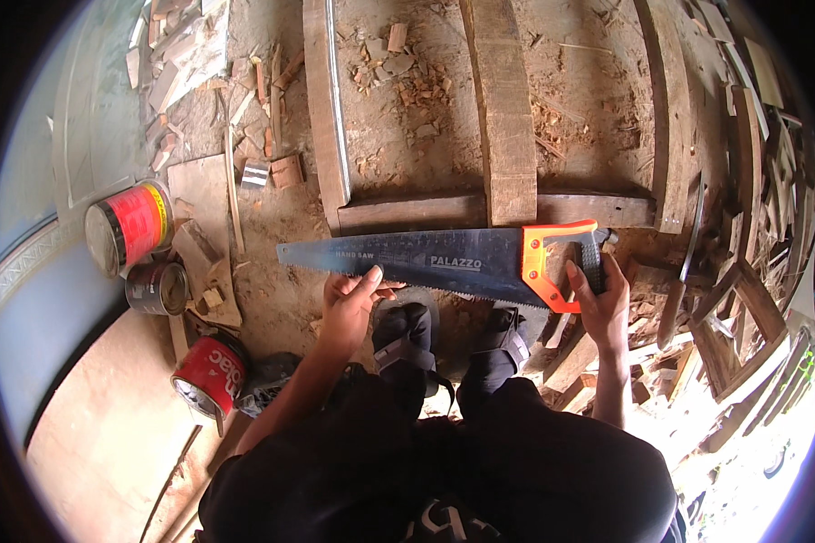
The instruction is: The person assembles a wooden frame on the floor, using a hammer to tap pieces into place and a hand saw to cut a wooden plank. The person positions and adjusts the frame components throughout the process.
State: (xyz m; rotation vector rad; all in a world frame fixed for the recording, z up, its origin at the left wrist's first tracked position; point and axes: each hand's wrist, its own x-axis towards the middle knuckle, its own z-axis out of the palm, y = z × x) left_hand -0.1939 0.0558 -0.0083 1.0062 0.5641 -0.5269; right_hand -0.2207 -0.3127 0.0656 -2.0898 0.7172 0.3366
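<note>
A handsaw [407, 258] lies crosswise in front of me, its dark blade pointing left and its toothed edge facing me. Its grip is orange and black [534, 267]. My right hand [604, 300] is closed around this grip at the right end. Toward the blade's tip, my left hand [353, 303] pinches the lower edge, thumb on the near face and the other fingers partly hidden behind. Just beyond the saw is a wooden crosspiece [412, 214], where a thick middle beam [507, 118] meets it.
Two more beams [321, 109] [666, 118] run away from me on either side. Red and dark cans [140, 226] [157, 288] [210, 373] stand or lie at left. A long blade with a wooden handle [672, 312] rests at right beside piled timber [743, 317]. Wood scraps [417, 90] litter the dirt floor.
</note>
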